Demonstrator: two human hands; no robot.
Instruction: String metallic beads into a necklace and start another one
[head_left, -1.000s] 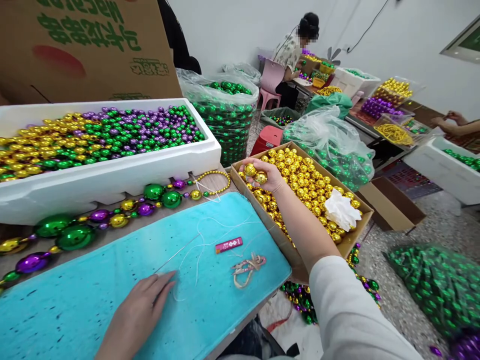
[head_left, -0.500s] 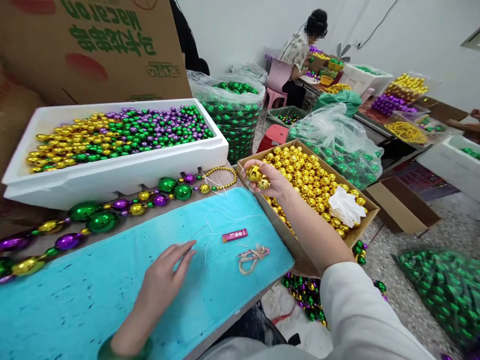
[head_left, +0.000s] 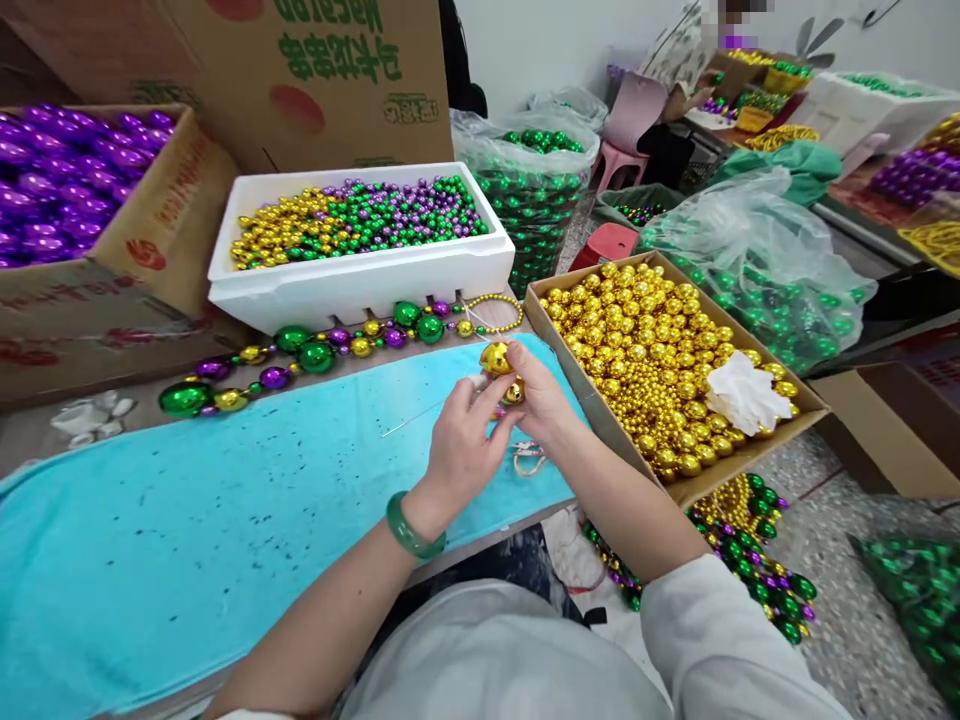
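Over the blue cloth (head_left: 225,540) my two hands meet. My right hand (head_left: 546,400) is closed around shiny gold beads (head_left: 496,358), at least two of them showing. Pinched in my left hand (head_left: 466,440) is a long thin needle (head_left: 409,420), its far end pointing left above the cloth. The fingertips of my left hand are close against the lower gold bead; whether the needle is in its hole is hidden. A small twine loop (head_left: 529,462) lies on the cloth behind my hands. Beyond the cloth stretches a strung bead garland (head_left: 315,355) in green, purple and gold.
At right stands a carton (head_left: 739,462) of gold beads with a crumpled white tissue (head_left: 750,392). A white foam box (head_left: 360,290) holds mixed small beads. Purple beads fill a carton (head_left: 150,220) at left. Bags of green beads (head_left: 525,200) stand behind; a person (head_left: 679,60) sits farther back.
My right hand has brought the gold beads from the carton's edge to over the cloth. My left hand has moved right to meet it, and the view has turned left.
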